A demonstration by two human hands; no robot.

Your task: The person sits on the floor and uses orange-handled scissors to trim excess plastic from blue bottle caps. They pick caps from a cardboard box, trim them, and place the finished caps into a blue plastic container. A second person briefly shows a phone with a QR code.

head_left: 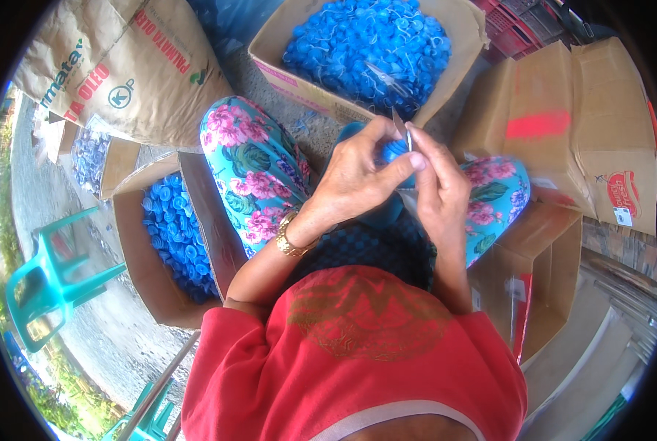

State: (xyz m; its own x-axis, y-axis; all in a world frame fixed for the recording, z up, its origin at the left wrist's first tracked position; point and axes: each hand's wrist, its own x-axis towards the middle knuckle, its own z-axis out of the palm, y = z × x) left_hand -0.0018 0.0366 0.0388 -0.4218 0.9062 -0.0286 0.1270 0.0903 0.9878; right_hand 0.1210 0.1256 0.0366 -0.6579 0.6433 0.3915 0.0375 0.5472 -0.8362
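Note:
My two hands meet in front of my lap, fingertips close together. My left hand (361, 176), with a gold watch at the wrist, is closed on a small round blue plastic piece (393, 150), mostly covered by the fingers. Fingers of my right hand (444, 187) are pinched around a small pointed metal blade (399, 125), whose tip points up and away from me. The blade sits against or just beside the blue piece; its handle is hidden. Just beyond the hands, an open cardboard box (306, 92) holds a heap of blue plastic pieces with pale thin strands among them.
Left of my knee stands an open box (141, 287) of round blue caps. Behind it are a smaller box (120, 165) of pieces and a large paper sack (126, 66). Cardboard boxes (538, 125) crowd the right. A green plastic chair (53, 279) stands far left.

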